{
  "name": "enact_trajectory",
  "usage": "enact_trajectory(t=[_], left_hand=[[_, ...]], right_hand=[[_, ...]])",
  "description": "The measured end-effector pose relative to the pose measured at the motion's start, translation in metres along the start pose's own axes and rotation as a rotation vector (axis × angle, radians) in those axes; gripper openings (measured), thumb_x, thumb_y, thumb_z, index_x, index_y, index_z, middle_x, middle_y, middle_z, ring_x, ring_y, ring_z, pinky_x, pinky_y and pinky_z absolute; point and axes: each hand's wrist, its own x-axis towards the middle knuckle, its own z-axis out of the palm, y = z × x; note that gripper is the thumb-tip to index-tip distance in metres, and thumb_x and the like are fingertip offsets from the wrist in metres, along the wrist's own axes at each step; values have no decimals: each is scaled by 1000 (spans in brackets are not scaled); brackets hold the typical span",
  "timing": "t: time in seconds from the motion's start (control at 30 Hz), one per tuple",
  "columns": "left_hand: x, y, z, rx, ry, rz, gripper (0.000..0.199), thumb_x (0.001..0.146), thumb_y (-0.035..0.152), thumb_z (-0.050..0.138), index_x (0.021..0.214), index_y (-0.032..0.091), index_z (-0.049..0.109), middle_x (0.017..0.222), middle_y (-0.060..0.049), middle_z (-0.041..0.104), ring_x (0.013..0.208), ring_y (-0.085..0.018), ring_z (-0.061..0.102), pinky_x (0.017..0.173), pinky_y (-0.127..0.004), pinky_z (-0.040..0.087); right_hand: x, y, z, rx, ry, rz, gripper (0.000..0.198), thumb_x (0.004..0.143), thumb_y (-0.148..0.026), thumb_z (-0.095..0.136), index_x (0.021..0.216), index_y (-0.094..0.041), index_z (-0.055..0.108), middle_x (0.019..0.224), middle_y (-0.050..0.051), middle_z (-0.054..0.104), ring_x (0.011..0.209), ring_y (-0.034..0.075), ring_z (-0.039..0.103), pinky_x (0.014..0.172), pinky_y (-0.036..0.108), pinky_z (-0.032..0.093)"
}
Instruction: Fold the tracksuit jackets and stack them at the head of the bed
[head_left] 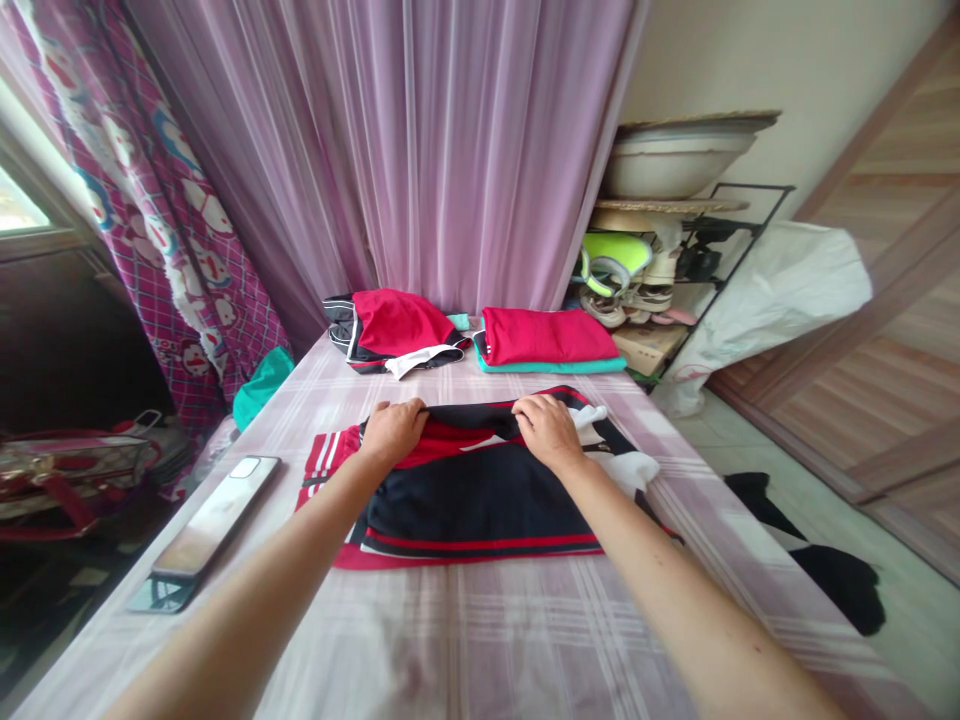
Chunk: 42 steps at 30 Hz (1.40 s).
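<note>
Over to the right of the phone (214, 515), out on the bench (450, 650), and straight to the dark garment (480, 495) with red trim. Gripping its far edge with both hands: left hand (393, 433) on the side nearer the phone, right hand (549, 430) on the side farther from it, fingers curled over the cloth. Looks soft and light, likely limp between the grips, maybe slightly slick, hardly fragile. Probably best taken near both corners, through every layer, to save the stack from slipping apart.

Tricky underneath, though! Showing striped red cloth (330, 455) toward the phone, white cloth (626, 470) away from it, but cannot tell the number of pieces. Losing the fingertips in the folds, so cannot judge the depth of the pinch. Partly blocked by both forearms, too, themselves cut off at the bottom of the view.
</note>
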Motion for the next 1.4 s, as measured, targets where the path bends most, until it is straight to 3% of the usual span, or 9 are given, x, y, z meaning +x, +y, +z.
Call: enact_trajectory(t=[0.23, 0.4, 0.53, 0.67, 0.93, 1.03, 1.17, 1.27, 1.4], left_hand=[[11, -5, -14, -31, -12, -36, 34, 97, 36, 34, 105, 20, 63, 99, -10, 75, 98, -25, 69, 92, -37, 44], [2, -6, -11, -53, -21, -60, 34, 97, 37, 34, 104, 21, 63, 97, -8, 75, 93, -23, 69, 86, -34, 46], [-4, -7, -9, -85, -21, -57, 36, 98, 38, 33, 104, 20, 63, 98, -10, 74, 92, -25, 69, 81, -34, 47], [-14, -17, 5, -132, -15, 91, 34, 95, 45, 44, 112, 22, 62, 110, -9, 72, 103, -25, 66, 91, -36, 45], [-45, -49, 30, -71, -67, 199, 65, 78, 33, 66, 140, 27, 47, 145, -11, 52, 131, -30, 50, 111, -48, 34], [-54, -60, 23, -62, -53, 179, 73, 75, 20, 64, 144, 27, 43, 148, -10, 48, 133, -29, 48, 109, -43, 38], [-62, -74, 18, -36, -67, 63, 71, 75, 14, 60, 142, 30, 46, 144, -9, 54, 126, -29, 55, 105, -44, 43], [-67, -81, 17, -43, -70, 10, 60, 80, 11, 52, 137, 31, 53, 140, -8, 58, 125, -28, 57, 104, -44, 44], [-74, -81, 17, -39, -44, 23, 63, 81, 5, 41, 138, 27, 54, 145, -7, 54, 133, -25, 49, 109, -42, 40]], right_hand=[[-10, -26, 15, -71, 85, -28, 21, 87, -29, 58, 102, -21, 70, 137, 15, 55, 126, 34, 43, 97, 49, 35], [2, -36, 30, -94, 137, 37, 13, 85, -27, 61, 93, -20, 68, 133, 17, 57, 125, 34, 43, 100, 53, 33], [-2, -38, 23, -88, 162, 40, 9, 83, -19, 59, 84, -21, 68, 133, 14, 58, 129, 32, 43, 107, 53, 26], [-37, -32, 7, -93, 260, 68, 9, 83, -21, 58, 80, -23, 67, 136, 12, 56, 133, 32, 39, 110, 55, 23], [-86, -14, 3, -96, 87, 74, 16, 84, -21, 55, 71, -25, 63, 117, 8, 69, 114, 29, 56, 94, 46, 42], [-73, -15, -4, -51, 66, 89, 17, 83, -18, 54, 91, -24, 68, 121, 9, 67, 111, 27, 59, 94, 43, 43], [-58, -16, -6, -22, -87, -69, 48, 79, -14, 55, 124, -27, 64, 138, 8, 58, 128, 26, 49, 105, 47, 37], [-54, -10, 1, -4, -185, -130, 31, 87, -19, 54, 110, -29, 72, 133, 5, 63, 128, 26, 50, 106, 50, 36], [-55, 1, 9, 13, -133, -114, 25, 92, -22, 51, 94, -26, 75, 117, 6, 72, 115, 24, 61, 101, 46, 41]])
